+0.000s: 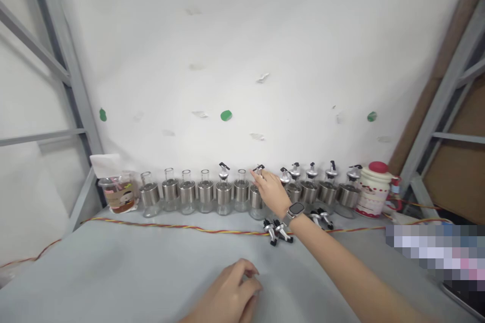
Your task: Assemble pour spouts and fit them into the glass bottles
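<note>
A row of clear glass bottles with metal sleeves stands along the wall. My right hand (271, 189), with a watch at the wrist, reaches to the top of one bottle (256, 205), its fingers closed around a black-and-silver pour spout (259, 167) at the neck. To its left stands an open-necked bottle (241, 193), then a bottle with a spout (224, 170). Several bottles further right also carry spouts, such as this one (332, 169). My left hand (235, 290) rests low over the table, fingers loosely curved and apart, with nothing visible in them.
Loose pour spouts (278, 232) lie in front of the row, with more (322, 218) right of my wrist. A twisted red-yellow cord (182, 227) crosses the table. A drink cup (120, 196) stands left, a white-and-red tumbler (373, 192) right. Grey metal posts (71, 60) flank the table.
</note>
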### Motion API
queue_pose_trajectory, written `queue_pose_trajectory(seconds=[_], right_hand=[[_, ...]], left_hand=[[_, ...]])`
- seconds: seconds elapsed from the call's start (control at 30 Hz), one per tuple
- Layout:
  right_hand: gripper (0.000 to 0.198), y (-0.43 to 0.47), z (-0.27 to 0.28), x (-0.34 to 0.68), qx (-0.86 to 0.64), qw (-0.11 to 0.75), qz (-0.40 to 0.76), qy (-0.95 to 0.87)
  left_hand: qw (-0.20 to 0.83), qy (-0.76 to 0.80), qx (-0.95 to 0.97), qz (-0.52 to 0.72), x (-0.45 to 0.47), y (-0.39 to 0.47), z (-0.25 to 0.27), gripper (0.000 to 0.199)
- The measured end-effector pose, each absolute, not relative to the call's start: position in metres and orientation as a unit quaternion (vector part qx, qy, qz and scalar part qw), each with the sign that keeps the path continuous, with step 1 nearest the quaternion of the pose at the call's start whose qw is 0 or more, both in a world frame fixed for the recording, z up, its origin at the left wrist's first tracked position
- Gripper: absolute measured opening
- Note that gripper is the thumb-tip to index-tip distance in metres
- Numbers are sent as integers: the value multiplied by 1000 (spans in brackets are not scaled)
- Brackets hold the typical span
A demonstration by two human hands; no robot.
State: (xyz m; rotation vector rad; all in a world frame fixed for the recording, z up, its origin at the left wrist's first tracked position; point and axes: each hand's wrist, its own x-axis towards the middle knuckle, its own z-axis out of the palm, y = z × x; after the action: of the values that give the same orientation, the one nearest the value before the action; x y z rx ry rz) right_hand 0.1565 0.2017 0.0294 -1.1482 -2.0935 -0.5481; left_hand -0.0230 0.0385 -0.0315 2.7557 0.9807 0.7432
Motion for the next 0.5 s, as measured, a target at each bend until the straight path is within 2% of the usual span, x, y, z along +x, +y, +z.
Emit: queue_pose_trajectory(seconds=[0.2,0.33,0.5], right_hand=[[40,166,41,174,-427,323,-193,-822],[29,121,29,190,-484,328,-190,-789],[15,96,-15,200,-601,168,-167,-764]], left_hand=[[61,319,911,255,-22,38,-34,31],[69,317,918,230,-21,36,-31,33],[83,322,915,228,-21,35,-31,31]])
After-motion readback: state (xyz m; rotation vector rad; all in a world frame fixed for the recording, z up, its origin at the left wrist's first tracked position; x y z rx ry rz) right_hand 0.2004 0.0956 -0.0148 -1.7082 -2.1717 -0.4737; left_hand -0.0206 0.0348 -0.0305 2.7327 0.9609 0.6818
